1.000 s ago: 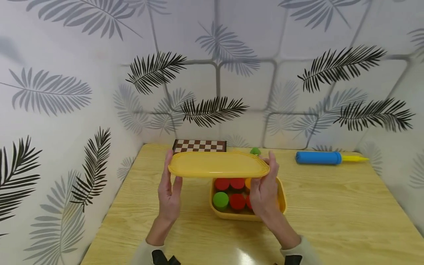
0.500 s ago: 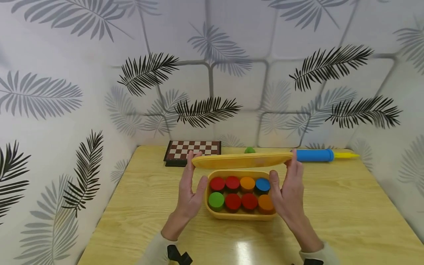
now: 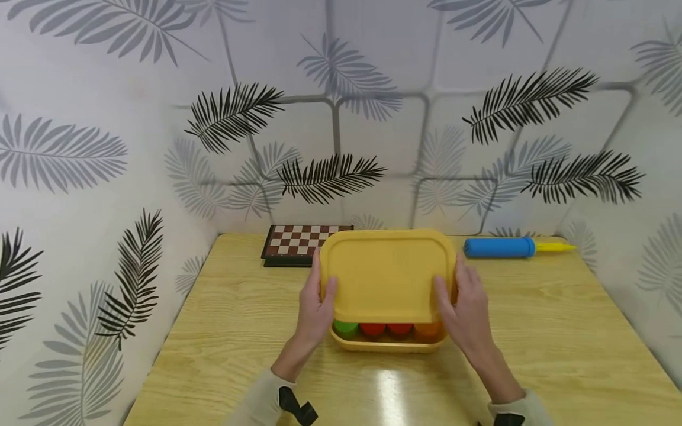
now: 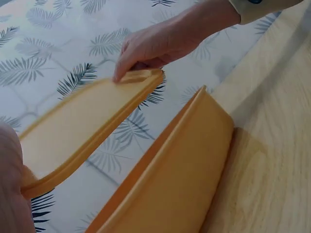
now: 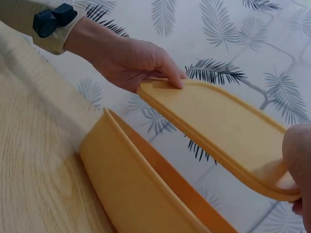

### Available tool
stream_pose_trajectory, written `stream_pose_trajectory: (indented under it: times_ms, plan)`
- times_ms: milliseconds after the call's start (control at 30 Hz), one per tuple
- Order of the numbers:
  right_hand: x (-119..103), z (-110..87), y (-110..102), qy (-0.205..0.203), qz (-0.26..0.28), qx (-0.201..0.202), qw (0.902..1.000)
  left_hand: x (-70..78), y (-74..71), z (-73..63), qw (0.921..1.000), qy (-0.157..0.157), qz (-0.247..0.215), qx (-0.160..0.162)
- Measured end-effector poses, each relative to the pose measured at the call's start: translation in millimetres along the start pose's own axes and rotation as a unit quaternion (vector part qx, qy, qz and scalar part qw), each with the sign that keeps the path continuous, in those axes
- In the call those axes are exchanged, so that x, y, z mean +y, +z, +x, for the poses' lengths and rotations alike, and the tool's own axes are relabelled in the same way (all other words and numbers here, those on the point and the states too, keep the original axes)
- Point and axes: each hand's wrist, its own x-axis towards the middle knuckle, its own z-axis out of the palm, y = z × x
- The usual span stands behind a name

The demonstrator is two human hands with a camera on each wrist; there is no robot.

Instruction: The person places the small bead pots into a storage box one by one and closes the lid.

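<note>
A yellow rectangular lid [image 3: 389, 275] with rounded corners is held above a yellow plastic box [image 3: 386, 347]. My left hand [image 3: 313, 307] grips the lid's left end, thumb on top and fingers beneath. At the right end my right hand [image 3: 467, 307] holds it the same way. Both wrist views show a gap between the lid [image 4: 82, 121] and the box rim [image 5: 141, 165]. Below the lid's near edge, the front row of round pieces shows: a green one [image 3: 345, 329], red ones [image 3: 373, 329] and an orange one [image 3: 428, 330]. The back row is hidden.
A checkered board box [image 3: 290, 245] lies at the back left, partly behind the lid. Toward the back right is a blue hand pump [image 3: 499, 247] with a yellow nozzle [image 3: 555, 247]. The wooden table [image 3: 240, 355] meets a patterned wall [image 3: 373, 136] behind.
The lid was first tipped up left of the box, then moved right over it. Now it is turned flatter, its top facing me, and covers the back row of pieces.
</note>
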Motion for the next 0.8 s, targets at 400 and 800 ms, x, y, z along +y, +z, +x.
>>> stream_pose_trajectory:
  times_ms: [400, 800]
  plan:
    - [22.7, -13.6, 13.4, 0.099, -0.120, -0.133, 0.9788, -18.7, 17.2, -19.3, 0.9848, -0.136, 0.108, 0.002]
    - [32.7, -32.6, 14.9, 0.165, -0.091, -0.155, 0.9697, -36.9, 26.0, -33.3, 0.9821, -0.161, 0.098, 0.004]
